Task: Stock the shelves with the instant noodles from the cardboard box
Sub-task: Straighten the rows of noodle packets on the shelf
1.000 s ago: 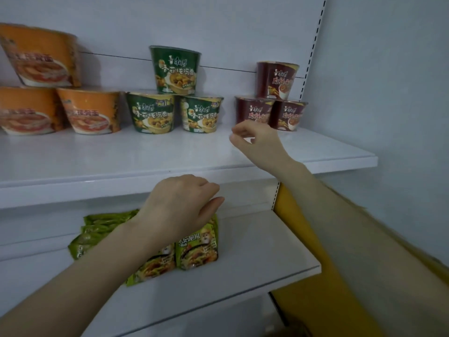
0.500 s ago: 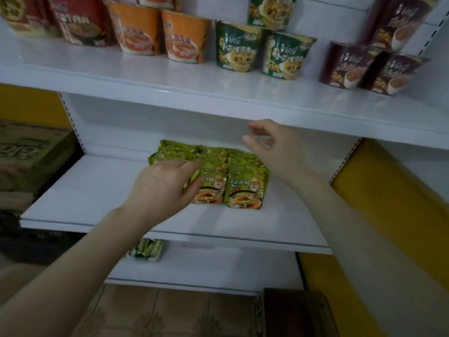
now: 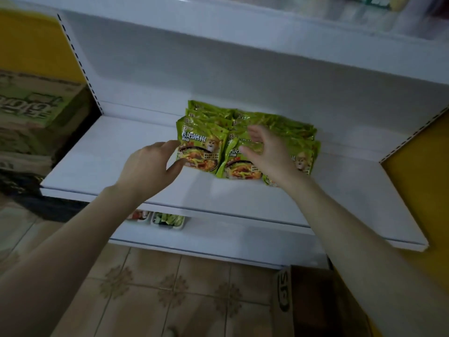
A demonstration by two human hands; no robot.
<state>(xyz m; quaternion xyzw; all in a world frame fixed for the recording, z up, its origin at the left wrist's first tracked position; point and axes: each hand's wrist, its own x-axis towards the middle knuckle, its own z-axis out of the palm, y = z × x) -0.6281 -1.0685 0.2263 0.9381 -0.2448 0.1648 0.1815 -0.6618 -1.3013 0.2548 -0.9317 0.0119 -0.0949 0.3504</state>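
Green plastic-film instant noodle packets (image 3: 201, 147), rowed at the back of a white shelf (image 3: 109, 154). Probably light, crinkly, slippery, with brittle contents; best gripped by the side edges. Left hand (image 3: 150, 166) loosely spread at the front packet's edge; right hand (image 3: 267, 154) spread over the neighbouring stack.

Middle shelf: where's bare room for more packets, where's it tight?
Bare: shelf left of the green packets, out to the slotted upright; a patch right of them, toward the yellow wall; the front strip. Crowded: the middle, where packets overlap under the right hand, left hand at their edge.
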